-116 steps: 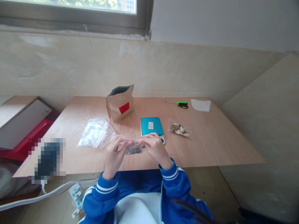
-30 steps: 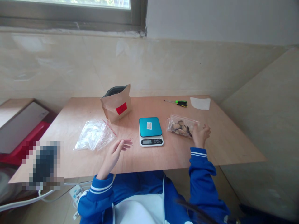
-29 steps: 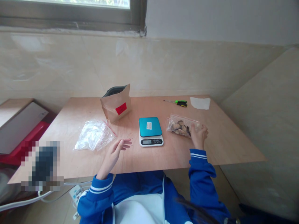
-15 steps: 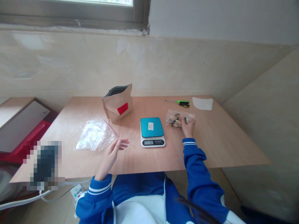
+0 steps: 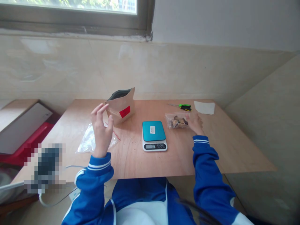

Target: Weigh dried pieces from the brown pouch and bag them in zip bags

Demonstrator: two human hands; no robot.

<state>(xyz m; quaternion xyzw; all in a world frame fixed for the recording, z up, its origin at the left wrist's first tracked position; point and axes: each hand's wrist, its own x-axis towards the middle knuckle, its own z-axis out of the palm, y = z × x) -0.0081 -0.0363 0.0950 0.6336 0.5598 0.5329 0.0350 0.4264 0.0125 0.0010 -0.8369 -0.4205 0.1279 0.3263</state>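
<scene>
- Plywood table: shells are sealed in a zip bag, lying beside, not on, a kitchen scale.
- Right hand is laid against the bag; any pinch by the fingers cannot be told.
- Left hand is raised, fingers spread.

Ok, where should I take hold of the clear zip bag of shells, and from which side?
Pinch the bag at its flat right end, coming from the right. The right hand touches that end, and the shells bunch toward the middle, which seems to leave loose plastic there. The left end faces the scale, so it looks tighter.
</scene>
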